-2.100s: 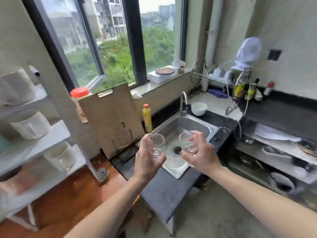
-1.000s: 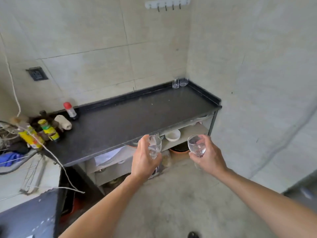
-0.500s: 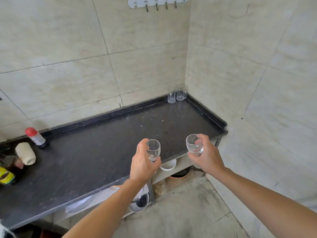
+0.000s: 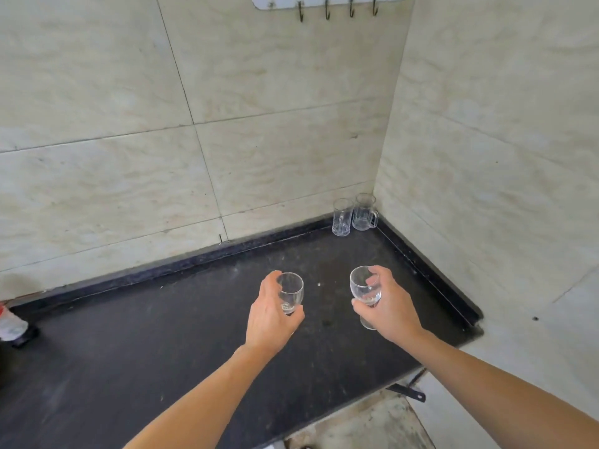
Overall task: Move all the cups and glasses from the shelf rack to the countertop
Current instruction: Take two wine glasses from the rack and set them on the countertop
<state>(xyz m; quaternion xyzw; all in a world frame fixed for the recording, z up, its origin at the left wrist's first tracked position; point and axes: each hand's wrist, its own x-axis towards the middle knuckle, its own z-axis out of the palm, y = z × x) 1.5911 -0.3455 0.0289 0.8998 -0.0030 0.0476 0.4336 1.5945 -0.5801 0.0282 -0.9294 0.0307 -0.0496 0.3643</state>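
Over speckled black countertop [image 4: 162,335], hands [image 4: 269,319] [image 4: 389,312] grip rounded clear glasses [image 4: 291,294] [image 4: 364,288].

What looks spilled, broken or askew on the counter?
Nothing stands out. The two mugs stand upright in the countertop corner; left hand and right hand hold the left glass and right glass upright, no visible spill.

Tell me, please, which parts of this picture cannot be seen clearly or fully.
Head view, the only one:
- Stem and foot of the left glass: hidden by the left hand.
- Stem of the right glass: mostly covered by the right hand; only part of its foot shows.
- Bottle at the left edge: cut off by the frame.
- Hook rail: cut by the top edge.
- Whether either glass touches the countertop: cannot tell.
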